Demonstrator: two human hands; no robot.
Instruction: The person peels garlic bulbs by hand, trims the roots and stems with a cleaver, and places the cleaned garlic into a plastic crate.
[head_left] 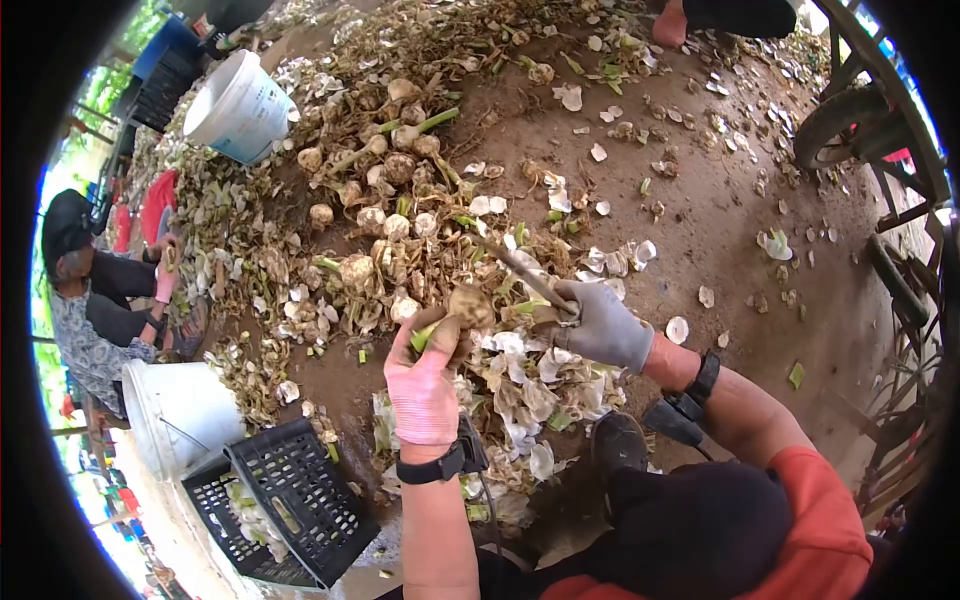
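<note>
Head: left hand (425,385) holds bulb (470,307), right hand (604,325) knife (524,268)

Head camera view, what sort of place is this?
Probably a rough produce yard: a heap of bulbs lies on bare ground, pale peelings are strewn about, and a white bucket stands beside a black crate.

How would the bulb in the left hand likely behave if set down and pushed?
The bulb in the left hand would probably roll, since it looks rounded. The green stalk beside it, if attached, might make it roll unevenly. Its outer layers could flake off, judging by the papery skins lying nearby.
</note>
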